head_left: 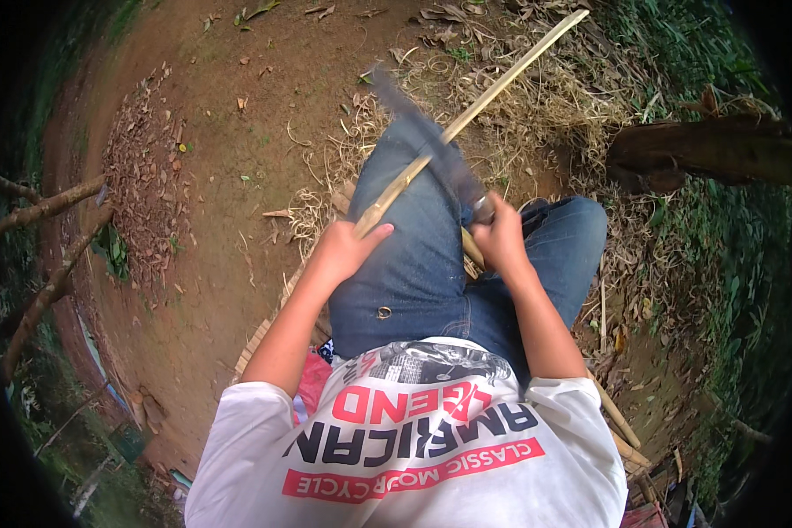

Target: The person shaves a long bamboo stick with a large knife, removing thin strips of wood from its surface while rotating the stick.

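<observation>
My left hand [343, 250] is closed round the near end of a long, pale bamboo strip [502, 82]. The strip slants away over my thigh toward the far right. In my right hand [500, 233] is the handle of a machete, gripped in a fist. Its broad grey blade [449, 163], smeared by motion, lies across the strip just beyond my knee and points to the far left. Blade and strip cross there; whether the edge bites into the bamboo I cannot tell. A small curled shaving [384, 312] rests on my jeans.
Thin curly shavings [546, 114] cover the ground at the far right. A thick dark log [704, 151] lies at the right. Bare branches [48, 211] stand at the left, beside dry leaves [147, 176]. More bamboo pieces [620, 422] lie beside me at the lower right.
</observation>
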`<state>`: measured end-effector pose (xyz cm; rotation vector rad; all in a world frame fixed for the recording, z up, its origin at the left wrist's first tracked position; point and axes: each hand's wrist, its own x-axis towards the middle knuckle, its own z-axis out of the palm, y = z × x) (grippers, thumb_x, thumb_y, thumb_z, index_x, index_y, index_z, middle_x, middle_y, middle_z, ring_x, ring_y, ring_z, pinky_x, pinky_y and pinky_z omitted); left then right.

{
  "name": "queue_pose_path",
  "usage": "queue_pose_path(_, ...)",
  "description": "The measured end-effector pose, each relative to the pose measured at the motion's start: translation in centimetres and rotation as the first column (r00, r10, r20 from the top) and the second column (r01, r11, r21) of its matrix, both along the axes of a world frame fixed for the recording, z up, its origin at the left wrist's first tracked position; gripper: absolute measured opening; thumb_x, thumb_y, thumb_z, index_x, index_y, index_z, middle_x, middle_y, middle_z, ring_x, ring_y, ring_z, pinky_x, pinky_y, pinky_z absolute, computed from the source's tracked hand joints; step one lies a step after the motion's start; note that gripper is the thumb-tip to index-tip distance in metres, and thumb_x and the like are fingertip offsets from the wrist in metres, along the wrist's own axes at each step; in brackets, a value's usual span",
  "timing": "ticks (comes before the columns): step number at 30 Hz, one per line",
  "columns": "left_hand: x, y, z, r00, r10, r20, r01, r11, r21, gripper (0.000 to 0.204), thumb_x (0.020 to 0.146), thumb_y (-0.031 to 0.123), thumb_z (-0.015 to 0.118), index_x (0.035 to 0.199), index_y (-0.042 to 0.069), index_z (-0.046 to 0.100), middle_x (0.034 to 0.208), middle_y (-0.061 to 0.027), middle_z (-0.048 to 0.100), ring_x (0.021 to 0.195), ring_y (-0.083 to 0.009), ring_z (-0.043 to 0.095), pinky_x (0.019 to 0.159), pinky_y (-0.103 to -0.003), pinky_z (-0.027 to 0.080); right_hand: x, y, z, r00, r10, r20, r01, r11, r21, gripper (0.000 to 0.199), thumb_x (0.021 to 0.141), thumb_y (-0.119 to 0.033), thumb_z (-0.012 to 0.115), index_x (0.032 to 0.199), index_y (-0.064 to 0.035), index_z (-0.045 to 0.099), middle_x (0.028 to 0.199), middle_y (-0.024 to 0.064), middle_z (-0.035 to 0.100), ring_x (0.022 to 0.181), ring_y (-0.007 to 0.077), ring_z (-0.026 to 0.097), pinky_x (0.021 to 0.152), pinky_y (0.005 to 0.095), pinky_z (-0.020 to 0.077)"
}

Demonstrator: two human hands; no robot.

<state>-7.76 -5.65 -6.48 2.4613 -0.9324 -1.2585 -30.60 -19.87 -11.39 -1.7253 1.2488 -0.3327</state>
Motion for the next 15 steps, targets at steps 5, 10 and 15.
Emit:
queue_pose_path(5,0.4,0.4,-0.2,0.998,0.006,-0.058,-0.015,0.987,-0.157,0.06,0.084,0.051,0.072,0.062,-0.003,0.06,0.051,-0.0048,0.052,0.051,-0.0118,0.049,0.051,-0.034,0.043,0.1,-0.9,1.4,0.995,0.088,0.043,-0.091,0.994,0.058,0.031,0.068,-0.002,0.063,0.099,0.001,0.063,0.086,0.0275,0.066,0.085,0.0446,0.065,0.072,0.0444,0.0514)
queue_pose_path(10,-0.3,0.3,-0.5,0.999,0.039,-0.006,-0.039,0.995,-0.094,0.058,0.082,0.051,0.073,0.067,-0.003,0.064,0.055,-0.009,0.057,0.055,-0.0178,0.055,0.054,-0.035,0.046,0.6,0.7,1.1,0.995,0.105,-0.004,-0.105,0.994,-0.011,0.027,0.07,-0.001,0.061,0.097,-0.0011,0.063,0.081,0.0269,0.065,0.082,0.0451,0.064,0.069,0.0453,0.0508)
queue_pose_path(15,-0.2,0.7,0.1,0.991,0.091,-0.097,-0.1,0.99,-0.097,0.061,0.08,0.055,0.073,0.073,-0.005,0.067,0.059,-0.019,0.062,0.06,-0.0284,0.066,0.059,-0.038,0.05,0.4,-0.5,1.0,0.996,0.049,0.074,-0.05,0.999,0.017,0.033,0.07,-0.003,0.066,0.102,-0.0007,0.062,0.08,0.0252,0.066,0.083,0.0426,0.066,0.071,0.0425,0.0513)
